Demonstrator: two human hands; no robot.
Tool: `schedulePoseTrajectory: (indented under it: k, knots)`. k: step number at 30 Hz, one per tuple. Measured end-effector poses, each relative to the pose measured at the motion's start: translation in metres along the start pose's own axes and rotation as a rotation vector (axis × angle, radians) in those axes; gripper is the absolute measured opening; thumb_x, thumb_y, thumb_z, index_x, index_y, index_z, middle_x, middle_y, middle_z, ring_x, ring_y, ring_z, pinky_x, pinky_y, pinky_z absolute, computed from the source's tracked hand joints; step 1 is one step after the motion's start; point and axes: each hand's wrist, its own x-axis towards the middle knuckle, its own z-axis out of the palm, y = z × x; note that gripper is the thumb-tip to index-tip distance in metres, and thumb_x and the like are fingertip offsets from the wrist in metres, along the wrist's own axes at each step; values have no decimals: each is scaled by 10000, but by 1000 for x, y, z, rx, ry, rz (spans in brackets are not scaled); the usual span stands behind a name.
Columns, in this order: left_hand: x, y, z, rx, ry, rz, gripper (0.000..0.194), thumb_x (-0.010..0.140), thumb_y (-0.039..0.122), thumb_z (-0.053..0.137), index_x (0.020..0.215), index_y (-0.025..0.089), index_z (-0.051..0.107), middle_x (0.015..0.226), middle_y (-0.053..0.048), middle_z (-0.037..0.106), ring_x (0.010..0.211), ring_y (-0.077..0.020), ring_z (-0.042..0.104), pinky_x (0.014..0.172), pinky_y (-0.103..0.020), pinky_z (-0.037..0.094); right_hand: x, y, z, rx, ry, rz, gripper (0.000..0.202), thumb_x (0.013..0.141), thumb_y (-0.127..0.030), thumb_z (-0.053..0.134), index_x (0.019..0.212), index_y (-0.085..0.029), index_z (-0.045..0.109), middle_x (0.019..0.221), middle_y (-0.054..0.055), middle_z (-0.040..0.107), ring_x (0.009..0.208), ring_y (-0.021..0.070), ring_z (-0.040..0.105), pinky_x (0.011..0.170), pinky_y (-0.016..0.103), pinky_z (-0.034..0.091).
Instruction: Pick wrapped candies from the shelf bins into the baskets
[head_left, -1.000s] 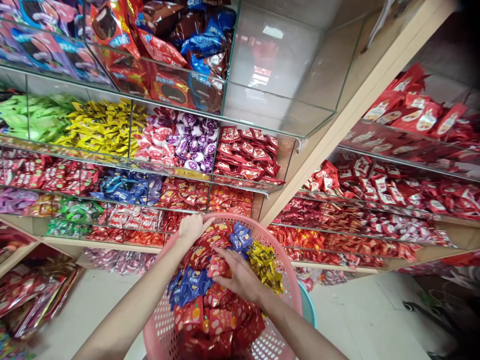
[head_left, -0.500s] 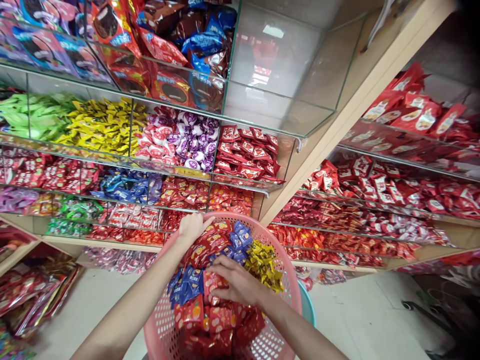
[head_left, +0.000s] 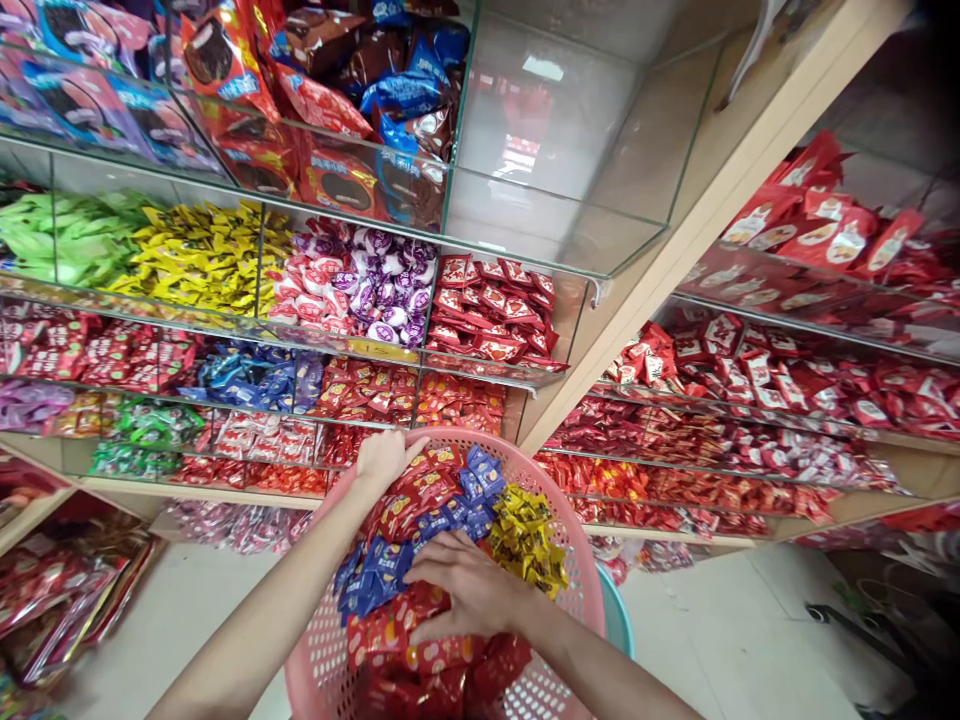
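A pink perforated plastic basket (head_left: 589, 560) stands in front of me, filled with wrapped candies. My left hand (head_left: 384, 460) is closed over its far-left rim. Inside the basket my right hand (head_left: 469, 580) lies palm down with fingers spread, touching the top of the heap. Under and beside those fingers are red packets with orange and pale spots (head_left: 375, 640) and blue packets (head_left: 375, 575). Toward the far rim lie dark red packets (head_left: 420, 490) and more blue ones (head_left: 480, 475). Yellow candies (head_left: 532, 540) form a pile on the right side.
Glass-fronted shelves hold sorted candies: green (head_left: 75, 235), yellow (head_left: 210, 255), purple and white (head_left: 390, 280), and red (head_left: 491, 305). A wooden post (head_left: 645, 300) divides them from red-filled shelves at the right. A teal tub (head_left: 616, 615) shows behind the basket, on the pale tiled floor (head_left: 697, 640).
My right hand has shifted slightly down and its fingers have spread over the red packets, uncovering more blue ones. My left hand stays on the rim.
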Motion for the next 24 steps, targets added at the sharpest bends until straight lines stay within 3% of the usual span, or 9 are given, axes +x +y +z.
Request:
schedulePoseTrajectory:
  k: [3,5,7,8,11,16,20,24]
  knots:
    - [0,0,2,-4,0,-5,806,770,711,145,918,91,639,823,-186,652,801,-332,627,663,-400,467,9,8,-23,-7,182,62,381,821,-487,522,1098,-229,566,1047,51,603,980,186,490,888,328,333]
    - [0,0,3,-6,-3,-10,799,769,711,154,907,95,642,823,-185,653,801,-332,627,661,-399,469,19,25,-43,-34,322,154,279,878,-396,463,1075,-231,572,1037,57,604,985,185,498,896,339,340]
    - [1,0,4,-7,-9,-17,782,774,705,170,894,96,647,821,-187,652,806,-329,626,666,-397,468,32,52,-63,-66,447,314,232,876,-337,475,1052,-226,578,1038,56,601,1008,182,501,911,335,349]
    - [1,0,4,-8,-12,-20,770,779,697,178,891,97,648,820,-188,651,811,-327,626,671,-395,467,38,68,-71,-62,471,441,211,864,-309,497,1042,-231,580,1048,41,599,1022,168,504,912,310,359]
    - [0,0,3,-13,-18,-31,744,794,674,193,907,95,647,822,-188,650,814,-323,625,677,-394,464,55,118,-89,-68,524,626,227,876,-207,467,1083,-166,549,1098,82,573,1007,164,530,891,313,397]
    - [-2,1,-2,-19,-15,-35,733,800,665,206,926,88,640,839,-186,651,813,-314,625,676,-378,460,75,170,-92,-59,485,904,255,864,-304,527,1069,-154,549,1053,60,577,912,176,577,782,367,482]
    - [-2,1,-2,-18,-8,-24,724,805,660,204,912,87,633,831,-176,653,805,-315,624,668,-377,461,84,184,-83,-54,452,1039,265,861,-306,533,1081,-159,548,1081,72,567,929,178,573,780,356,489]
    - [-2,0,0,-19,-7,-21,727,802,664,197,915,91,630,823,-181,649,806,-318,624,672,-379,458,84,193,-77,-42,451,1080,266,860,-306,534,1076,-151,553,1083,79,567,932,178,572,785,353,487]
